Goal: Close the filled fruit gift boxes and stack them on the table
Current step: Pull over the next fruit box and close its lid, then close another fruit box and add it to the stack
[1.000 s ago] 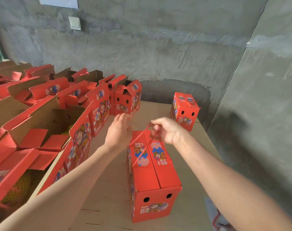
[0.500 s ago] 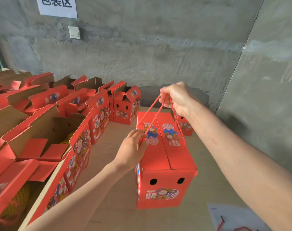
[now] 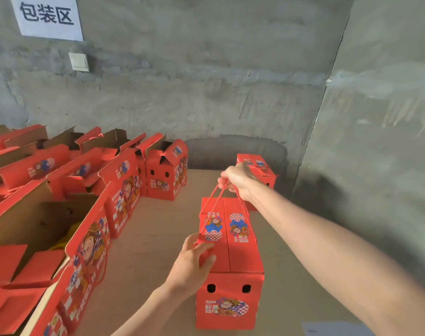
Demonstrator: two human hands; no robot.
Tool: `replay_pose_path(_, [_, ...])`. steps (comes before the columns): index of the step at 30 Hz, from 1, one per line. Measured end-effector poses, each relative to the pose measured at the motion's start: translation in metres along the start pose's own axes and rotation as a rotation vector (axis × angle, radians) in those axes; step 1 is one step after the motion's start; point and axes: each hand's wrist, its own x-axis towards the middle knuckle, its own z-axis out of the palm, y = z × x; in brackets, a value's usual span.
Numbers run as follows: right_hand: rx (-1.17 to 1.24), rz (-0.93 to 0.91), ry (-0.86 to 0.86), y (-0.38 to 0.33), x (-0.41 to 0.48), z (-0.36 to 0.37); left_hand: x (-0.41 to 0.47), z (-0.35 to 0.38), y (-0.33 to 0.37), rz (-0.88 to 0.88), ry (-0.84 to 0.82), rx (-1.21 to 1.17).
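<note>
Holding rope handles [image 3: 216, 193] in right hand [image 3: 238, 179] grip | left hand [image 3: 191, 265] grip clasps closed box [image 3: 240, 258] edge

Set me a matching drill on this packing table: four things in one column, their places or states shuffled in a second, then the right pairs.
Column one
1. right hand
2. left hand
3. far closed gift box
4. nearest open gift box

Column two
A. flaps up, something yellow inside
B. holds the top left edge of the near closed gift box
C. grips the red rope handles
D. stands at the far right corner of the table, partly behind the right hand

Pairs: 1-C, 2-B, 3-D, 4-A
</note>
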Motion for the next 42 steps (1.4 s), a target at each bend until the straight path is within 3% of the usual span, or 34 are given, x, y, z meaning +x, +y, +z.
replay_pose_path(4, [-0.005, -0.047, 0.046, -0.008, 0.042, -0.005, 0.043, -0.002, -0.013, -0.004, -0.13, -0.063])
replay_pose_path(8, [0.067, -0.099, 0.08, -0.014, 0.085, -0.015, 0.092, 0.008, -0.023, 0.019, -0.15, -0.05])
replay_pose_path(11, [-0.018, -0.153, 0.06, -0.012, 0.119, -0.019, 0.125, 0.023, -0.042, 0.01, -0.213, -0.003])
replay_pose_path(17, [-0.179, -0.2, 0.008, 0.026, 0.175, -0.01, 0.177, 0.057, -0.067, -0.06, -0.091, 0.05])
replay_pose_path(19, [-0.398, -0.25, 0.017, 0.046, 0.184, -0.013, 0.194, 0.062, -0.069, -0.074, -0.014, 0.017])
replay_pose_path(21, [-0.861, -0.357, 0.04, 0.072, 0.183, -0.013, 0.204, 0.059, -0.07, -0.063, 0.012, -0.017])
replay_pose_path(23, [-1.093, -0.443, -0.116, 0.114, 0.173, -0.007, 0.206, 0.056, -0.074, -0.049, 0.004, -0.053])
replay_pose_path(26, [-1.152, -0.604, -0.379, 0.167, 0.163, 0.007, 0.207, 0.054, -0.085, -0.017, 0.014, -0.078])
replay_pose_path(33, [-1.254, -0.781, -0.337, 0.182, 0.208, 0.026, 0.247, 0.037, -0.11, -0.135, -0.079, -0.214])
replay_pose_path(39, [-1.244, -0.723, -0.208, 0.181, 0.269, 0.036, 0.294, 0.055, -0.114, -0.049, 0.026, 0.004])
replay_pose_path(42, [-1.218, -0.699, -0.153, 0.178, 0.309, 0.032, 0.31, 0.056, -0.126, -0.033, -0.013, 0.079])
